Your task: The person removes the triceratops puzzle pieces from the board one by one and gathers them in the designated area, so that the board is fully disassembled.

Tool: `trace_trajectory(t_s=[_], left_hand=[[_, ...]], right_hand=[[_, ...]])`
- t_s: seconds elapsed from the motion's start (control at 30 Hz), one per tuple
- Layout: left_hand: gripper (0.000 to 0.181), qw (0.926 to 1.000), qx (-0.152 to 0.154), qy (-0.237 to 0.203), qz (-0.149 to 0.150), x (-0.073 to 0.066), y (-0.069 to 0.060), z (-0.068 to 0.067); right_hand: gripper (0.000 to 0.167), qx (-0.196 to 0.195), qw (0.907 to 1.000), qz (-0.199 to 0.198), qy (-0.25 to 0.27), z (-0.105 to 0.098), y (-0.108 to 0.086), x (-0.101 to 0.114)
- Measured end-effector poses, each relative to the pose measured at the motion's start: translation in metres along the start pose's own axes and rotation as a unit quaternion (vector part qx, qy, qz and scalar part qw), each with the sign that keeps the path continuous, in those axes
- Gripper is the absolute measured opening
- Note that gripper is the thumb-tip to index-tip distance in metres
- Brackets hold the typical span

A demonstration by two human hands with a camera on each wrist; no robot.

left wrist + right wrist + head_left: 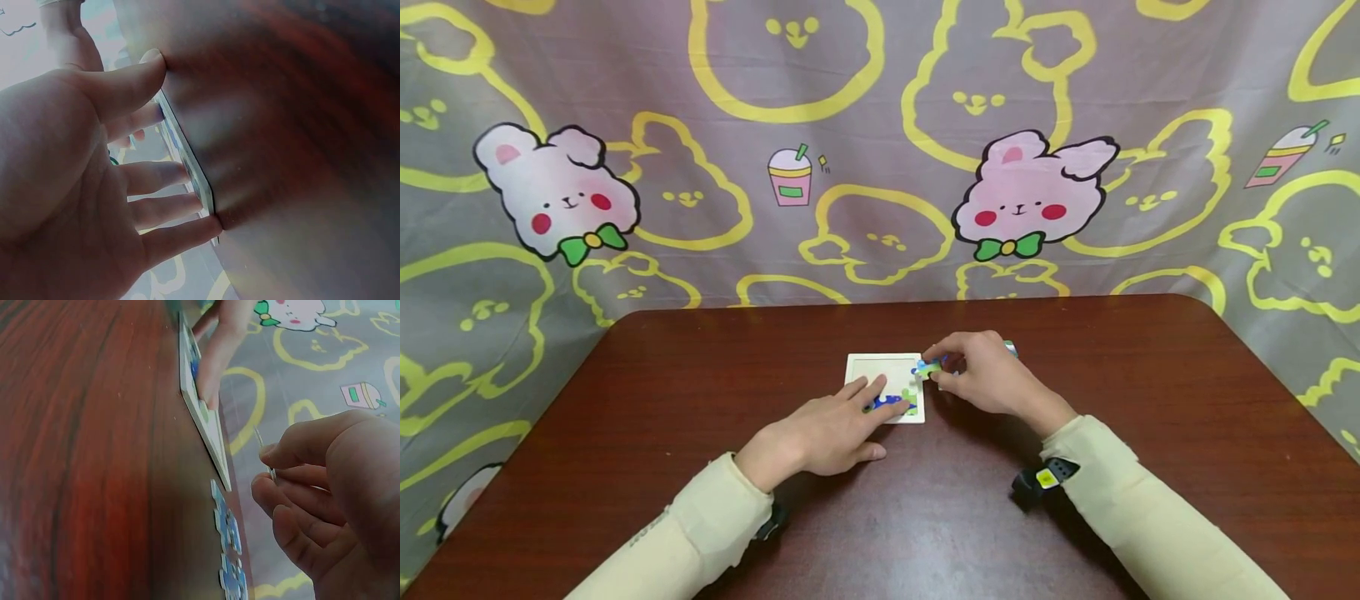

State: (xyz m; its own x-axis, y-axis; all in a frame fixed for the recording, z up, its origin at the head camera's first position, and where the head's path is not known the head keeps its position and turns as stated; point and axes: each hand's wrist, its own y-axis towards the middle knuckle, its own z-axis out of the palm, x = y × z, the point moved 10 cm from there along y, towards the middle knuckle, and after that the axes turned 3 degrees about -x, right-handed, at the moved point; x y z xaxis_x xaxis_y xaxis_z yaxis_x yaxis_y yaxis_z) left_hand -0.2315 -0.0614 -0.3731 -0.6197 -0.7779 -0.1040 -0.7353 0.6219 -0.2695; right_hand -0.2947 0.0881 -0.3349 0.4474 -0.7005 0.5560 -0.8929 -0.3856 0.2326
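Observation:
A white square puzzle tray (883,357) lies on the table, with blue and green puzzle pieces (912,398) along its near side. My left hand (831,429) rests on the tray with its fingers spread; in the left wrist view they lie across the tray's edge (201,181), thumb apart. Between thumb and fingertips, my right hand (988,375) pinches a blue-green puzzle piece (927,368) by the tray's right side. The right wrist view shows this piece (259,437) edge-on, raised off the table. Part of the tray's filled area is hidden under the left fingers.
Loose blue puzzle pieces (226,519) lie on the table beyond the tray's right side, partly behind the right hand in the head view. The brown table (700,358) meets a patterned curtain (865,150) at its far edge.

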Motion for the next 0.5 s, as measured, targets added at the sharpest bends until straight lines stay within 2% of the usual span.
trace_trajectory(t_s=[0.5], left_hand=[[0.064,1.0000,-0.001,-0.001,-0.003,0.000,0.000,0.001]], right_hand=[[0.023,-0.004,0.9996,0.026,-0.012,-0.019,-0.017,-0.030]])
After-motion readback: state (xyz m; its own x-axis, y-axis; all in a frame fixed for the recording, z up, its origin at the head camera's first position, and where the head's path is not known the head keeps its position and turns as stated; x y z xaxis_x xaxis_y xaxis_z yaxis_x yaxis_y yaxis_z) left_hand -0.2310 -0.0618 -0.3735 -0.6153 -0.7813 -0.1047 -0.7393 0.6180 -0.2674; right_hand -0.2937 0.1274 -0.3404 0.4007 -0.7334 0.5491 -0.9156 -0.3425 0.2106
